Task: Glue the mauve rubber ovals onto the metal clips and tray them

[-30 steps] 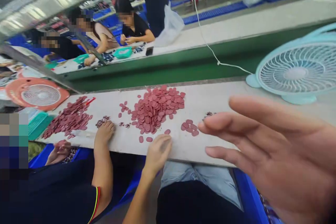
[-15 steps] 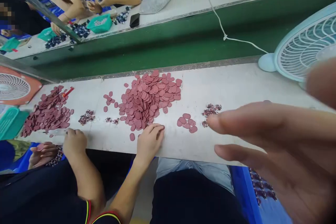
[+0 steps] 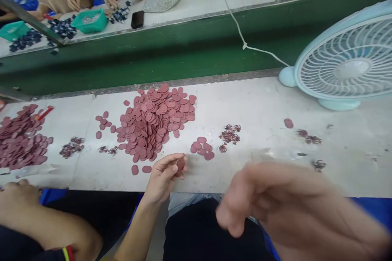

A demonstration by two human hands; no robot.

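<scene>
The left hand (image 3: 167, 175) has lifted off the table (image 3: 260, 106) edge and now pinches a reddish oval disc (image 3: 180, 165), fingers closed on it, just near of the disc pile (image 3: 156, 120). The right hand (image 3: 275, 208) (blurred) has dropped lower; finger state undeterminable.

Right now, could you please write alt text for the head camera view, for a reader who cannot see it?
The person's left hand pinches a small pink oval disc at the near edge of a white worktable, beside a large heap of pink discs. Their right hand is a blur in the foreground, seemingly empty. A pale blue fan stands at the right, beside a green conveyor belt.
</scene>
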